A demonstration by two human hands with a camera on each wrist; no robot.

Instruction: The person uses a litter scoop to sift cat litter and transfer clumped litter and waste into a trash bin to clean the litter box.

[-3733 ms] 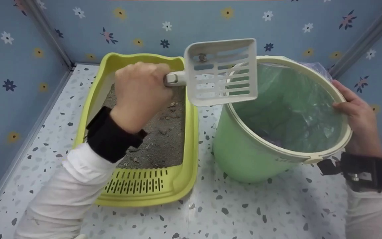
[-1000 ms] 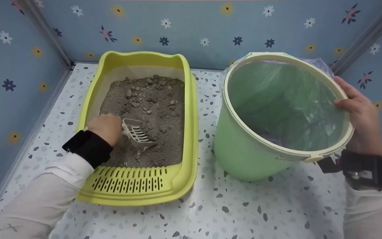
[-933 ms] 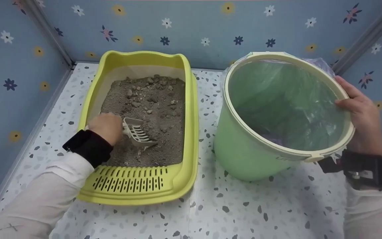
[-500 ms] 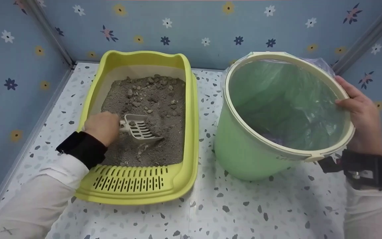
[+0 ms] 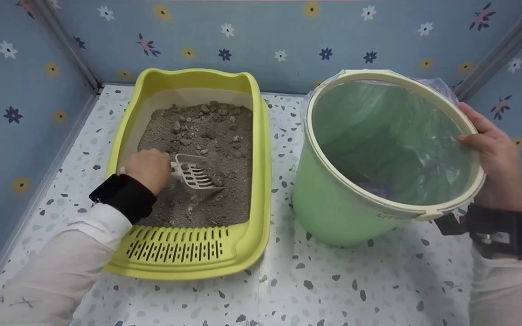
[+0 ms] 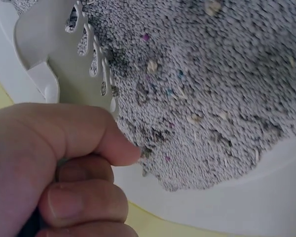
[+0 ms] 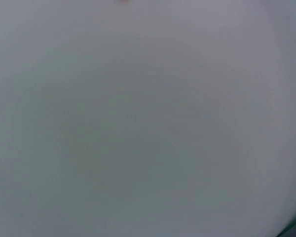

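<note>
My left hand [image 5: 147, 170] grips the handle of a pale slotted litter scoop [image 5: 193, 174], its fingers curled tight in the left wrist view. The scoop's blade is low in the grey litter [image 5: 215, 213], with a few small clumps on its slots. That litter fills a yellow-green litter box [image 5: 261, 181] on the left. On the right, a light green trash bin [image 5: 333, 208] leans toward me, lined with a clear bag. My right hand [image 5: 496, 158] holds the bin's cream rim, thumb over the inside edge. The right wrist view is only a grey-green blur.
Clumps [image 5: 211, 111] are gathered toward the far end of the litter box. A slotted yellow ledge [image 5: 175, 249] forms the box's near end. The floor [image 5: 315, 290] is white with grey flecks, and flowered blue panels [image 5: 261, 40] stand behind and at both sides.
The scoop came down from between box and bin into the litter. In the last second it has shifted slightly right and away from me, picking up small clumps. The right hand stays on the bin.
</note>
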